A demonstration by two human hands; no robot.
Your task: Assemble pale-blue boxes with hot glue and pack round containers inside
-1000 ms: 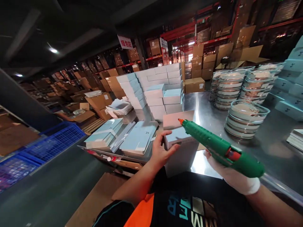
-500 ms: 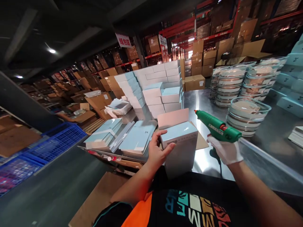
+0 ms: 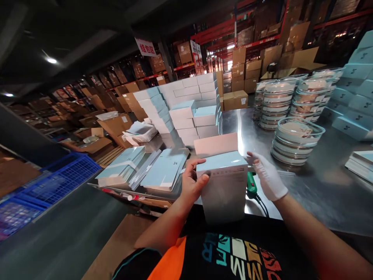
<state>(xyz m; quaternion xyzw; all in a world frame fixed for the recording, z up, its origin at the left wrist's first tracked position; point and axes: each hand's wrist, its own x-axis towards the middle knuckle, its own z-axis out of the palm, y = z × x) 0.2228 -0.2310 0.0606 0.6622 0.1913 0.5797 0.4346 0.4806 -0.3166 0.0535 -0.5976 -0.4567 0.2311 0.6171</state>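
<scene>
At lower centre of the frame, the box (image 3: 224, 190) is held upright, its flap (image 3: 216, 144) raised behind; its upper left corner is gripped by the left hand (image 3: 192, 181), presumably for steadiness. By the gloved right hand (image 3: 267, 175), loosely spread beside the box's right edge, nothing is visibly held; whether contact is made cannot be told. The glue gun (image 3: 251, 186), partly hidden by the box, is apparently laid on the table (image 3: 329, 190) for easy reach.

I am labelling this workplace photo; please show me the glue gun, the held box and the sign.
Glue gun (image 3: 251, 185), head view: its visible green part.
Held box (image 3: 224, 194), head view: near side.
Sign (image 3: 146, 48), head view: lettered face.
</scene>
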